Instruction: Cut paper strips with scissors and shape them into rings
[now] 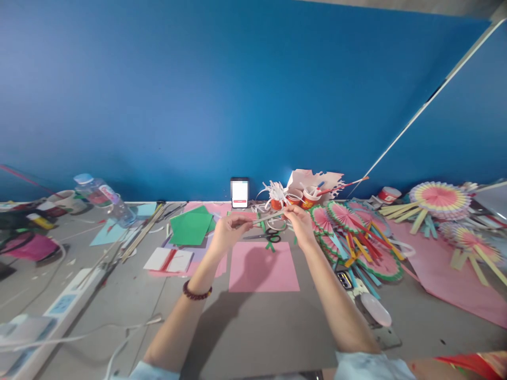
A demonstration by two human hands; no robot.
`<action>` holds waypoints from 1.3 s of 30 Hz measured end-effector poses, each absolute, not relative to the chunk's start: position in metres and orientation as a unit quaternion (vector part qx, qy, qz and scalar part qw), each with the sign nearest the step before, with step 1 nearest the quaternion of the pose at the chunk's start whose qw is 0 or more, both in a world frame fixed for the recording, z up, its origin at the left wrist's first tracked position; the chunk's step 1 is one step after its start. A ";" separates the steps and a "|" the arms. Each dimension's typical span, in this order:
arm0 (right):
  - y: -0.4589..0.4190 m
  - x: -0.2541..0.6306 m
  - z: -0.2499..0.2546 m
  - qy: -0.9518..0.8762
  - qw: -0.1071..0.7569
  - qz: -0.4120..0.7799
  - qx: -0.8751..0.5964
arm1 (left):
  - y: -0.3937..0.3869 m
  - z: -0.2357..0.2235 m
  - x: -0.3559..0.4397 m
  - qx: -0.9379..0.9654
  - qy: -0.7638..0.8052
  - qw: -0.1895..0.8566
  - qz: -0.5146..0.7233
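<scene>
My left hand [228, 233] and my right hand [301, 224] are raised over the table, fingers closed in a pinch. Between them runs a thin pale strip [270, 217], one end in each hand. Its material is too small to tell. Below the hands lies a pink paper sheet [273, 277], with their shadow falling across it. Just beyond its far edge are dark-handled scissors [273, 236] and a small green paper piece [270, 246]. Behind the right hand stand red paper cups [310, 198], one of them filled with white curled strips [275, 191].
A lit phone [240, 192] stands against the blue wall. Green paper sheets [192, 226] and a white pad [169, 260] lie left. Pleated paper fans [366, 232], a white mouse [376, 309] and a phone [344, 279] lie right. A power strip [65, 306] and a bottle [114, 203] are farther left.
</scene>
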State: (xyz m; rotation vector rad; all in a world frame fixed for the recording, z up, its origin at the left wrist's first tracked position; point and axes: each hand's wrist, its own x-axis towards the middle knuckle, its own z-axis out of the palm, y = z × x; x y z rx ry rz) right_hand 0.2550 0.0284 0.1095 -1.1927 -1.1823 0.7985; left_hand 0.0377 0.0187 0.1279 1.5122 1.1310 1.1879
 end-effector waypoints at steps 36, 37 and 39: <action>-0.002 0.231 0.132 -0.668 0.428 0.374 -0.480 | 0.013 0.136 0.041 0.524 0.401 0.530 0.534; -0.002 0.231 0.132 -0.670 0.423 0.380 -0.478 | 0.014 0.135 0.041 0.528 0.403 0.523 0.534; -0.001 0.232 0.132 -0.672 0.413 0.389 -0.476 | 0.015 0.132 0.040 0.533 0.408 0.511 0.536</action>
